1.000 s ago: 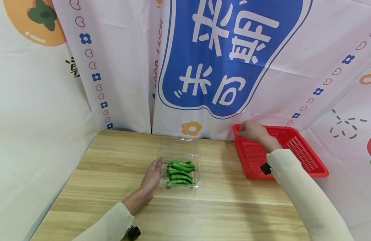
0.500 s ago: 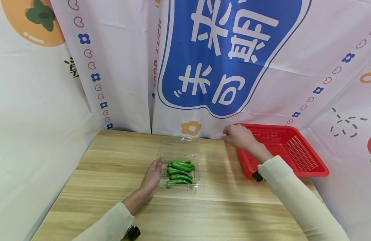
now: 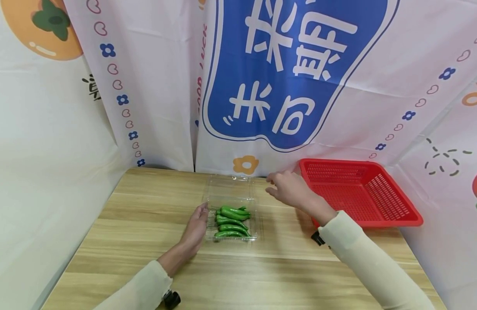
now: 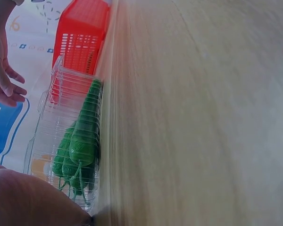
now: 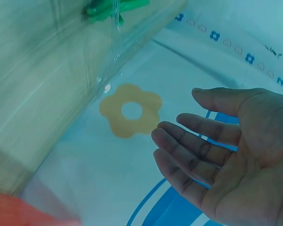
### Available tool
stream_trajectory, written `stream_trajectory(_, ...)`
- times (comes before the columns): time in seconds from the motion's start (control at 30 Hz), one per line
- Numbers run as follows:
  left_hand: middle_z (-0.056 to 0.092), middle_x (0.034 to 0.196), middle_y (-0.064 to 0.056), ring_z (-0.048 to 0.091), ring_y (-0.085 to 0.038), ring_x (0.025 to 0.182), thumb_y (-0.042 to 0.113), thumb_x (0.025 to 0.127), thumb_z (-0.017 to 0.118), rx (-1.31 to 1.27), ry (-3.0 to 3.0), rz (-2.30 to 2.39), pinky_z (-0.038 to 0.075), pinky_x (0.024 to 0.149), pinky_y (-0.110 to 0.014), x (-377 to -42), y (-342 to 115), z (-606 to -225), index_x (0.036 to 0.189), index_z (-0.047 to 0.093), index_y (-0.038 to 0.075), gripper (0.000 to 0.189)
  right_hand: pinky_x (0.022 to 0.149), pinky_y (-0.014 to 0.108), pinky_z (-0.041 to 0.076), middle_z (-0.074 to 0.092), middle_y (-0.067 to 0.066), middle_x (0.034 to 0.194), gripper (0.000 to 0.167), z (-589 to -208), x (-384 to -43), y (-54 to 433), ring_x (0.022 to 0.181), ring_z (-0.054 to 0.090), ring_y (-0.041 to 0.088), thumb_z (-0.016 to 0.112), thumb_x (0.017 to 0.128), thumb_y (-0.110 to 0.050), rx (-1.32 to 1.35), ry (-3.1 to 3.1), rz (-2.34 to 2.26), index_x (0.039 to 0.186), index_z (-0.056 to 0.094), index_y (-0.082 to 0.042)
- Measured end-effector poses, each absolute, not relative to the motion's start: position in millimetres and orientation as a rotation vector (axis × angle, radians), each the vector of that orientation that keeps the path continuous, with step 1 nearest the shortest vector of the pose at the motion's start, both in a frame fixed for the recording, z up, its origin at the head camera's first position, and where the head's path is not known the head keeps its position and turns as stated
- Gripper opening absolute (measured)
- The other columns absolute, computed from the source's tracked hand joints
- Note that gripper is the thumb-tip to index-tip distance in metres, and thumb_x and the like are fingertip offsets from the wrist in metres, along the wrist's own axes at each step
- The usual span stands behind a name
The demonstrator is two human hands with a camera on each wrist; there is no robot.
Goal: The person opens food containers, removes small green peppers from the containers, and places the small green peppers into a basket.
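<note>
Several green peppers (image 3: 233, 213) lie side by side in a clear plastic clamshell box (image 3: 255, 224), whose lid (image 3: 230, 186) is folded back toward the wall. My left hand (image 3: 193, 230) rests along the box's left side, fingers fairly straight. From the left wrist, the peppers (image 4: 82, 146) show through the box wall, with part of my left hand (image 4: 28, 197) at its near end. My right hand (image 3: 294, 191) is over the table between the box and the red basket. The right wrist view shows that hand (image 5: 245, 155) palm up to the camera, fingers spread, holding nothing.
A red perforated plastic basket (image 3: 343, 200) stands at the table's back right, with nothing seen inside. The wooden table (image 3: 238, 275) backs onto a printed cloth wall (image 3: 168, 107), with more cloth on both sides.
My right hand has moved left from over the basket's far left corner toward the box, and its fingers have spread. The left hand, box and peppers have stayed put.
</note>
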State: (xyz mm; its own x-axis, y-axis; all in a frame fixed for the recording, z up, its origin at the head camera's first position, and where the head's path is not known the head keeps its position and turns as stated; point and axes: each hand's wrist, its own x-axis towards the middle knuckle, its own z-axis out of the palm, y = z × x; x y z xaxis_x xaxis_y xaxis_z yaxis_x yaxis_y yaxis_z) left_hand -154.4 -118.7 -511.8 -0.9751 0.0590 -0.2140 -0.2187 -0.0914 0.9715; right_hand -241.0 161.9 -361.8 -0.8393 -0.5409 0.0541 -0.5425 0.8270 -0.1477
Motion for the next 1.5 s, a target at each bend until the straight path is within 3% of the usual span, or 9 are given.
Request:
stream_trajectory(0.3,0.009,0.176,-0.022,0.005,-0.043,0.162,0.025,0.117,0.025,-0.179,1.983,2.180,0.005,0.131,-0.061,-153,-117,-509,0.168,0.011,0.002,0.057,0.078,0.043,0.066,0.080,0.008,0.110,0.026,-376,-226,146,0.094,0.076,0.025,0.081,0.093,-0.017,1.087,-2.885,0.168,0.116,0.079,-0.006)
stream_trajectory(0.73,0.005,0.176,-0.024,0.002,-0.044,0.162,0.025,0.118,0.023,-0.166,1.986,2.163,0.004,0.131,-0.062,-150,-119,-509,0.168,0.008,0.001,0.058,0.088,0.045,0.064,0.079,0.006,0.113,0.024,-390,-212,122,0.101,0.076,0.025,0.080,0.094,-0.015,1.259,-2.895,0.124,0.117,0.079,-0.008)
stream_trajectory(0.9,0.006,0.176,-0.023,0.002,-0.044,0.162,0.025,0.118,0.023,-0.161,1.988,2.159,0.004,0.131,-0.061,-151,-120,-509,0.168,0.008,0.001,0.058,0.084,0.043,0.065,0.079,0.005,0.113,0.024,-398,-209,116,0.100,0.075,0.022,0.080,0.093,-0.012,1.285,-2.925,0.127,0.117,0.079,-0.011)
stream_trajectory(1.13,0.006,0.176,-0.023,0.002,-0.044,0.162,0.025,0.118,0.023,-0.166,1.986,2.157,0.004,0.131,-0.062,-151,-120,-510,0.168,0.008,0.001,0.058,0.066,0.039,0.058,0.077,0.002,0.095,0.013,-405,-208,106,0.081,0.067,0.014,0.082,0.088,-0.009,1.377,-2.916,0.146,0.100,0.078,-0.012)
stream_trajectory(1.4,0.004,0.176,-0.023,0.001,-0.044,0.162,0.026,0.118,0.023,-0.165,1.980,2.161,0.004,0.131,-0.062,-152,-120,-509,0.169,0.007,0.002,0.059,0.083,0.037,0.064,0.080,0.002,0.112,0.024,-412,-205,94,0.099,0.075,0.019,0.084,0.092,-0.014,1.452,-2.942,0.092,0.115,0.080,-0.011)
stream_trajectory(1.5,0.004,0.176,-0.023,0.001,-0.044,0.162,0.026,0.118,0.023,-0.164,1.980,2.159,0.003,0.131,-0.062,-152,-120,-509,0.169,0.006,0.002,0.059,0.074,0.034,0.061,0.079,0.001,0.100,0.014,-415,-204,90,0.087,0.072,0.015,0.081,0.093,-0.010,1.482,-2.946,0.094,0.106,0.080,-0.010)
